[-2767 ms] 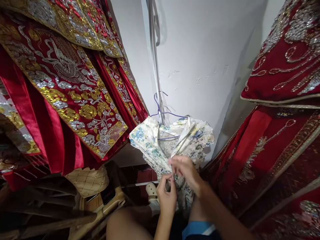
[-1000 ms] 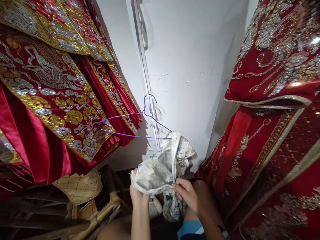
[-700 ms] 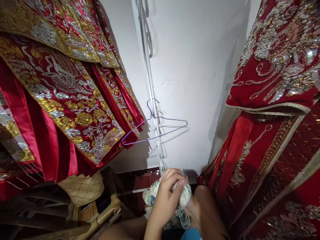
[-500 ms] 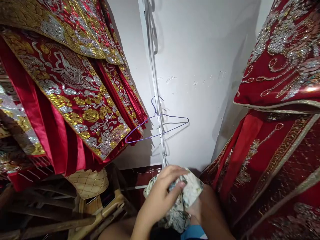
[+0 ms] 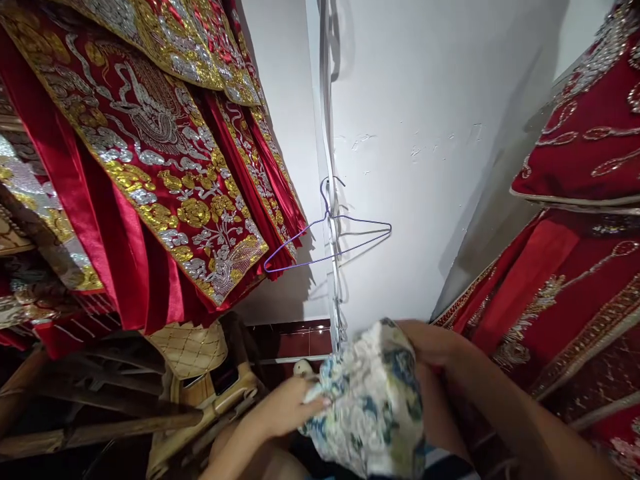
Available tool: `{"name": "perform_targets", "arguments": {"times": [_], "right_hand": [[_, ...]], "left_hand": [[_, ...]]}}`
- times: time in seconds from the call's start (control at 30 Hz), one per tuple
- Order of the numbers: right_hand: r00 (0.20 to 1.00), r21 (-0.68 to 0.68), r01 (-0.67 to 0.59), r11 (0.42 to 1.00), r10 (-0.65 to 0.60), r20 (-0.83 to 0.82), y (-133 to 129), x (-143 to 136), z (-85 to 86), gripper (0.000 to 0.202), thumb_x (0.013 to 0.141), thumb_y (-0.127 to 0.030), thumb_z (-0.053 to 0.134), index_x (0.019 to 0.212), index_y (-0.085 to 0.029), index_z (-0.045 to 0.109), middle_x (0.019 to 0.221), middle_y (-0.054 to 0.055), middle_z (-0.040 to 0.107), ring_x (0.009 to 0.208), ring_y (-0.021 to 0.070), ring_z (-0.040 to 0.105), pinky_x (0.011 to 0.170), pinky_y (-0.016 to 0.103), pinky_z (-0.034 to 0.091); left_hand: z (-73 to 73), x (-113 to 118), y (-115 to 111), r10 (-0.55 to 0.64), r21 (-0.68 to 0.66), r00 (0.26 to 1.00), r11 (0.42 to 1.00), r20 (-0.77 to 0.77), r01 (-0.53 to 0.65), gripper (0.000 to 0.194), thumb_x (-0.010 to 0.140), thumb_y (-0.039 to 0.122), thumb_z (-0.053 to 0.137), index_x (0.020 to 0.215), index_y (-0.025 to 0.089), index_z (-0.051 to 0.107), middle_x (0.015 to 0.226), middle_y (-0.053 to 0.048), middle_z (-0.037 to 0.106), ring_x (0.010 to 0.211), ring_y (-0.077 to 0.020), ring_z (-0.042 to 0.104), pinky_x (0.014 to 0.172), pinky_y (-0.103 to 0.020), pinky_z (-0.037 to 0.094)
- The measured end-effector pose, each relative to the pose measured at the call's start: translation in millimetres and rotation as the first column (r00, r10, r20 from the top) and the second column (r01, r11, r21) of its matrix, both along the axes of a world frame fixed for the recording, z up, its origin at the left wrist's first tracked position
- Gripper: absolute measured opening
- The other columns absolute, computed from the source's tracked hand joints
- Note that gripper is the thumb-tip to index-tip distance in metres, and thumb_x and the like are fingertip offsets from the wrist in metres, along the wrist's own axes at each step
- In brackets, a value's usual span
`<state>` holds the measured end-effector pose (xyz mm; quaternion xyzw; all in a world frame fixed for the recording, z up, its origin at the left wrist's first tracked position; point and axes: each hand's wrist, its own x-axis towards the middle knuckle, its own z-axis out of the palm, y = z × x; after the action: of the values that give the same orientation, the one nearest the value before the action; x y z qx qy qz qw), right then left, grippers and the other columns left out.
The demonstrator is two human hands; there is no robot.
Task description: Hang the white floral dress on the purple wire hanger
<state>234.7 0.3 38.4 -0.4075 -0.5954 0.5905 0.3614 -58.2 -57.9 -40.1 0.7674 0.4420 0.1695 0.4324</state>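
Note:
A crumpled white cloth [image 5: 365, 400] with a blue, green and yellow floral print lies bunched over my lap at the bottom centre. Its surface looks gathered and puckered; what kind of garment it is, I cannot tell. My left hand [image 5: 295, 405] grips the cloth's left edge, thumb on top and the other fingers partly under it. At the upper right edge is my right hand [image 5: 423, 341], closed on the fabric, its fingertips hidden behind the folds. Beyond both hands, a thin purple hanger [image 5: 327, 257] hangs bare on a white metal rail [image 5: 327, 133].
Red gowns with gold and silver embroidery hang at left [image 5: 195, 213] and right [image 5: 540, 267]. A bamboo chair [image 5: 230, 400] with a quilted gold pad [image 5: 195, 347] stands at lower left. Behind is a white wall [image 5: 400, 87], above dark red floor tiles [image 5: 300, 343].
The cloth has been spread wider and turned. My left hand has moved from its top to its left edge; my right hand has risen to its upper right. The view has shifted slightly.

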Motion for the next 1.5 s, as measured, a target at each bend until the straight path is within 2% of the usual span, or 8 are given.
{"name": "perform_targets", "arguments": {"times": [0.1, 0.27, 0.47, 0.77, 1.03, 1.27, 1.37, 1.5], "right_hand": [[0.976, -0.136, -0.219, 0.966, 0.219, -0.013, 14.2, 12.3, 32.7, 0.048, 0.074, -0.066, 0.068, 0.069, -0.017, 0.068, 0.069, 0.007, 0.068, 0.064, 0.0216, 0.064, 0.058, 0.031, 0.049], [0.970, 0.389, -0.116, 0.914, 0.020, 0.243, 55.5, -0.8, 56.3, 0.017, 0.068, -0.030, 0.075, 0.073, -0.018, 0.065, 0.071, 0.002, 0.065, 0.066, 0.0180, 0.058, 0.061, 0.027, 0.042], [0.912, 0.695, 0.132, 0.707, -0.361, 0.194, 127.8, -31.8, 37.3, 0.037, 0.078, -0.024, 0.059, 0.115, -0.021, 0.066, 0.121, 0.009, 0.068, 0.107, 0.0231, 0.062, 0.085, 0.031, 0.045], [0.764, 0.709, 0.113, 0.696, -0.518, 0.386, 118.8, -21.4, -2.7, 0.012, 0.078, -0.024, 0.049, 0.067, -0.023, 0.046, 0.056, -0.003, 0.045, 0.054, 0.0153, 0.039, 0.056, 0.026, 0.024], [0.869, 0.614, 0.216, 0.759, -0.436, 0.233, 97.7, -5.4, 14.2, 0.031, 0.082, -0.032, 0.049, 0.060, -0.024, 0.028, 0.056, -0.006, 0.025, 0.053, 0.0113, 0.024, 0.054, 0.028, 0.017], [0.903, 0.603, 0.167, 0.780, -0.366, 0.224, 82.4, -6.2, 18.1, 0.023, 0.082, -0.030, 0.046, 0.061, -0.022, 0.041, 0.058, -0.004, 0.040, 0.057, 0.0137, 0.035, 0.056, 0.026, 0.027], [0.875, 0.648, 0.231, 0.725, -0.446, 0.188, 84.8, 8.7, 20.8, 0.014, 0.083, -0.030, 0.048, 0.087, -0.022, 0.059, 0.070, -0.001, 0.057, 0.064, 0.0177, 0.049, 0.062, 0.027, 0.036], [0.715, 0.671, 0.465, 0.577, -0.692, 0.101, 96.5, 43.5, 27.8, 0.074, 0.076, -0.029, 0.058, 0.146, -0.019, 0.035, 0.082, 0.003, 0.066, 0.068, 0.0221, 0.057, 0.065, 0.030, 0.041]], "left_hand": [[7.3, -43.1, 17.9, 0.188, 0.131, 0.981, 0.975, -0.038, -0.182, 0.032, 0.083, 0.049, 0.066, 0.066, 0.022, 0.069, 0.071, -0.004, 0.070, 0.074, -0.0262, 0.065, 0.096, -0.040, 0.047], [51.0, -80.5, 34.3, 0.393, 0.324, 0.911, 0.852, 0.125, -0.412, 0.020, 0.066, 0.042, 0.082, 0.074, 0.025, 0.076, 0.102, -0.009, 0.076, 0.106, -0.0343, 0.063, 0.118, -0.047, 0.028], [94.5, -67.6, 29.5, 0.467, 0.398, 0.872, 0.780, 0.145, -0.483, 0.029, 0.081, 0.044, 0.065, 0.063, 0.023, 0.071, 0.127, -0.011, 0.070, 0.121, -0.0342, 0.060, 0.112, -0.045, 0.039], [77.0, -78.3, 65.1, 0.630, 0.524, 0.745, 0.720, -0.217, -0.456, 0.021, 0.080, 0.036, 0.060, 0.064, 0.023, 0.064, 0.095, -0.018, 0.076, 0.098, -0.0376, 0.070, 0.091, -0.047, 0.049], [124.2, -45.4, 105.3, 0.638, 0.562, 0.691, 0.727, -0.340, -0.394, 0.045, 0.096, 0.050, 0.034, 0.074, 0.020, 0.058, 0.082, -0.015, 0.070, 0.080, -0.0308, 0.067, 0.071, -0.035, 0.045], [149.1, 12.3, 130.7, 0.518, 0.810, 0.854, 0.477, 0.055, -0.341, 0.031, 0.096, 0.044, 0.045, 0.089, 0.017, 0.059, 0.088, -0.008, 0.064, 0.079, -0.0214, 0.059, 0.071, -0.029, 0.041], [151.2, 26.9, 129.5, 0.498, 0.814, 0.861, 0.453, 0.105, -0.362, 0.029, 0.096, 0.040, 0.047, 0.082, 0.017, 0.057, 0.074, -0.002, 0.060, 0.067, -0.0163, 0.054, 0.064, -0.026, 0.036], [150.7, 29.5, 124.6, 0.491, 0.782, 0.862, 0.486, 0.126, -0.390, 0.030, 0.096, 0.038, 0.047, 0.074, 0.018, 0.052, 0.057, 0.005, 0.046, 0.052, -0.0112, 0.043, 0.057, -0.024, 0.029]]}}
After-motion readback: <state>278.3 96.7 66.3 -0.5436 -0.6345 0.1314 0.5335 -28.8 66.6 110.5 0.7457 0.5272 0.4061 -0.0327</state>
